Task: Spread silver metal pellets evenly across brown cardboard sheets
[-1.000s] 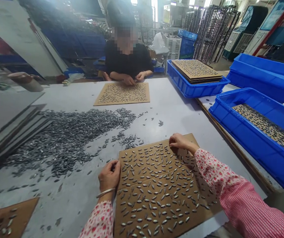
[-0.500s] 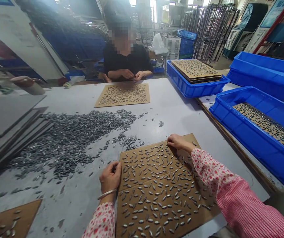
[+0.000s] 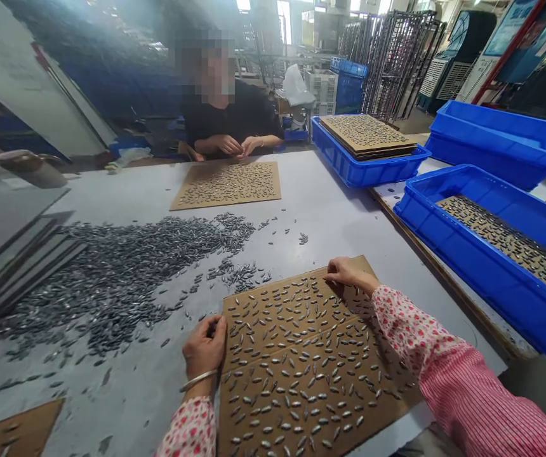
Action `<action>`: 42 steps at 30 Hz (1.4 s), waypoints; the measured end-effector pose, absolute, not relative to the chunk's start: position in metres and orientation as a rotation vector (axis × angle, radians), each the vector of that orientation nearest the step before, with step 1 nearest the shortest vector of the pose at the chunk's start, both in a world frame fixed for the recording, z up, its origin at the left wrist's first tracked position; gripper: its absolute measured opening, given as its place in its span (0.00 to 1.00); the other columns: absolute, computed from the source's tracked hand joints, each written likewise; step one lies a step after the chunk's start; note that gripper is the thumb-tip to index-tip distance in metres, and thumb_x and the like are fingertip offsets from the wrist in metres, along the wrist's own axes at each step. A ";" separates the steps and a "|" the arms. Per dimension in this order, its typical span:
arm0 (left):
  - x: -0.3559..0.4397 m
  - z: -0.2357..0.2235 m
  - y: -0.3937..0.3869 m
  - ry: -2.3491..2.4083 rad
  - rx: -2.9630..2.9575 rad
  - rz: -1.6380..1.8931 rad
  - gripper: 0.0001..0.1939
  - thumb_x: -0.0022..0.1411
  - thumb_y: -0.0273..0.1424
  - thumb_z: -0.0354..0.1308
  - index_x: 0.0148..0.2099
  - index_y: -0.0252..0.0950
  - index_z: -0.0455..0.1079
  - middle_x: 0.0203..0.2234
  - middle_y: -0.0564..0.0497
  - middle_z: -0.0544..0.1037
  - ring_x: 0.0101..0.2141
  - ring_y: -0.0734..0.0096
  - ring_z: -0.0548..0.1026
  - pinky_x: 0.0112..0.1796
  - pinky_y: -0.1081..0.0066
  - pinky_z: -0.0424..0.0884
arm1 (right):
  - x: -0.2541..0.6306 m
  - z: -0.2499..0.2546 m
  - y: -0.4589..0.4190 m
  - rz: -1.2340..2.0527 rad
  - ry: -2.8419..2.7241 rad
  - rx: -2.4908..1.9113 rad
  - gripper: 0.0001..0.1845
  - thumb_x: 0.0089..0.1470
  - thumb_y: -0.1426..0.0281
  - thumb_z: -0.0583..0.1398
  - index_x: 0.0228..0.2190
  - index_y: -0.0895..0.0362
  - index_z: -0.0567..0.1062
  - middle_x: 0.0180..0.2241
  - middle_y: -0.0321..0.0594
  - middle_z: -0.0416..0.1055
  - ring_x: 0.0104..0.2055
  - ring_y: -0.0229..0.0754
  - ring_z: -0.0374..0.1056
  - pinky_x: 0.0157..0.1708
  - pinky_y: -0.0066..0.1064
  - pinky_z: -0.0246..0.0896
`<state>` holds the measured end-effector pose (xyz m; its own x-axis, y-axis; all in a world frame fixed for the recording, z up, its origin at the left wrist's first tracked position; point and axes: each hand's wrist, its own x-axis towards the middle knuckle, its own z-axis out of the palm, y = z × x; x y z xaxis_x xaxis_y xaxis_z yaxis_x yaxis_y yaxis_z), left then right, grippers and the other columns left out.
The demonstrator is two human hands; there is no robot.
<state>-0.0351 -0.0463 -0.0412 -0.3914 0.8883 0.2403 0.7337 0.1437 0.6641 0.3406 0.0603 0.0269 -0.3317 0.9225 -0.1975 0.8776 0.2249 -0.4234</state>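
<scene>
A brown cardboard sheet [image 3: 296, 374] lies before me, covered with small spindle-shaped grey metal pieces that look like fishing sinkers. At its left edge rests my left hand [image 3: 205, 349], fingers curled and thumb against the cardboard; whatever is inside the fingers is hidden. My right hand [image 3: 345, 273] is over the far right part of the sheet, thumb and fingertips pinched together low above the pieces. What the pinch holds is too small to make out. A large loose heap of the same metal pieces [image 3: 134, 266] spreads on the table left of the sheet.
Across the white table [image 3: 330, 209] sits a co-worker [image 3: 230, 120], hands together behind another filled cardboard sheet [image 3: 230, 184]. Blue crates [image 3: 482, 254] holding filled sheets stand at the right. Stacked boards [image 3: 11, 241] lie at the left, and a cardboard corner [image 3: 20, 431] shows at lower left.
The view has shifted slightly, moving most things a little left in the picture. My right hand has moved slightly right over the sheet. My left hand stays at the sheet's left edge.
</scene>
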 end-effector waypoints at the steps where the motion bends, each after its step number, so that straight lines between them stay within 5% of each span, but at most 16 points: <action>1: -0.035 -0.041 -0.046 2.207 1.595 1.080 0.15 0.55 0.43 0.52 0.33 0.37 0.73 0.25 0.51 0.76 0.27 0.70 0.72 0.31 0.72 0.66 | 0.344 0.025 0.059 0.708 -2.424 -1.747 0.08 0.53 0.67 0.61 0.33 0.59 0.78 0.33 0.43 0.75 0.34 0.39 0.68 0.34 0.26 0.58; 14: -0.034 -0.037 -0.046 2.206 1.612 1.122 0.14 0.54 0.43 0.52 0.31 0.38 0.72 0.25 0.51 0.77 0.27 0.69 0.73 0.33 0.71 0.68 | 0.337 0.017 0.056 0.561 -2.559 -1.538 0.08 0.56 0.71 0.58 0.36 0.58 0.77 0.37 0.43 0.72 0.39 0.39 0.66 0.40 0.27 0.57; 26: -0.039 -0.044 -0.046 2.210 1.566 1.093 0.16 0.55 0.44 0.52 0.33 0.37 0.72 0.24 0.51 0.77 0.27 0.69 0.73 0.30 0.73 0.66 | 0.337 0.018 0.062 0.815 -2.211 -1.698 0.10 0.53 0.70 0.57 0.33 0.57 0.79 0.33 0.40 0.77 0.33 0.37 0.69 0.31 0.24 0.58; 42: -0.037 -0.043 -0.044 2.200 1.505 1.158 0.19 0.52 0.46 0.53 0.34 0.36 0.73 0.25 0.50 0.77 0.27 0.69 0.73 0.31 0.71 0.69 | 0.345 0.003 0.041 0.525 -2.446 -1.617 0.08 0.56 0.72 0.57 0.35 0.58 0.76 0.36 0.43 0.74 0.38 0.39 0.66 0.38 0.26 0.55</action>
